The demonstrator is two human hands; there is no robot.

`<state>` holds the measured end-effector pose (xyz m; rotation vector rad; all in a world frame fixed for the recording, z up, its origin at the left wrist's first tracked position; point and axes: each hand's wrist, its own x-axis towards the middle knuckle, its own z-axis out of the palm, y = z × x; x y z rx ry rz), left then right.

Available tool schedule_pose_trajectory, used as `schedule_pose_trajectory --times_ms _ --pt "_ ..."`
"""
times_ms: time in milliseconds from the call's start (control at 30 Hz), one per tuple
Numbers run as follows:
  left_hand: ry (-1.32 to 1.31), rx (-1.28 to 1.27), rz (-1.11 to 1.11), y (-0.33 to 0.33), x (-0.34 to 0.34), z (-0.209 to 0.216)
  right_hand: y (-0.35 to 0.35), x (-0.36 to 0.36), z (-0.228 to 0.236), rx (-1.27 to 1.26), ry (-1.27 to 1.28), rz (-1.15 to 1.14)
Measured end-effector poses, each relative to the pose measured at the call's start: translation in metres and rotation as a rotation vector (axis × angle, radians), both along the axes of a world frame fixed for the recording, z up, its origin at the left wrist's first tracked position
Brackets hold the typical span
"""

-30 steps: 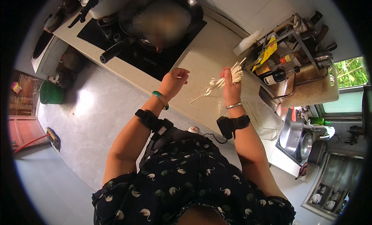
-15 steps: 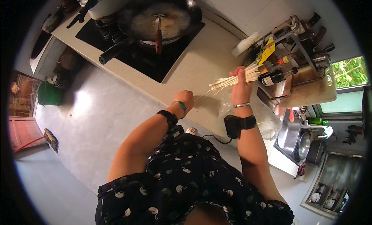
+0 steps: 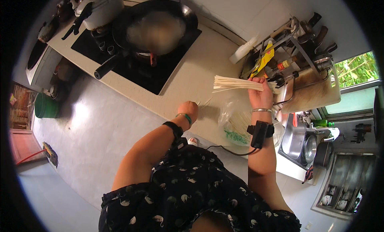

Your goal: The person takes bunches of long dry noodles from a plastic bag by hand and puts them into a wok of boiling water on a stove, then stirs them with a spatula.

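My right hand (image 3: 261, 97) is closed around a bundle of pale dried noodles (image 3: 233, 84), held nearly level above the counter. Its strands stick out mainly to the left, with shorter ends showing at the right of the hand. Left of it, my left hand (image 3: 188, 111) is closed near the counter's front edge, and a few thin noodle strands (image 3: 206, 102) poke out from its fingers. Below the bundle lies a clear plastic bag (image 3: 236, 137) with green print and more noodles inside, partly behind my right forearm.
A large black wok (image 3: 188, 40) steams on the black cooktop (image 3: 160, 74), a red-brown utensil handle (image 3: 153, 59) at its near rim. Beside it stands a pale pot (image 3: 105, 12). Bottles and a rack (image 3: 298, 44) line the right, before a cutting board (image 3: 310, 94) and sink (image 3: 294, 134).
The noodle bundle has gone from slanting to nearly level, its loose strands now lined up. My right hand has lowered slightly and shifted right, and more of the bag shows. Steam hides the wok's contents.
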<state>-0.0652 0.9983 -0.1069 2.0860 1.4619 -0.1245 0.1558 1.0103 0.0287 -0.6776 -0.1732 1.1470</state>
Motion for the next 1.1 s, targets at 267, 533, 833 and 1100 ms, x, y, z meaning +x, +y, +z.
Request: schedule_pose_trajectory --times_ms 267,533,833,1100 --pt "0.043 -0.009 -0.099 0.004 -0.001 0.013 0.022 -0.034 0.032 0.002 0.068 0.051" --pt "-0.01 0.048 -0.19 0.006 -0.007 -0.009 0.04 -0.075 0.048 0.213 -0.085 0.143" --pt "-0.383 -0.013 0.173 0.028 -0.024 -0.002 0.048 -0.104 0.066 0.204 -0.174 0.279" --pt "-1.294 -0.612 0.544 0.069 -0.066 0.043 0.066 -0.084 0.035 -0.092 -0.052 0.599"
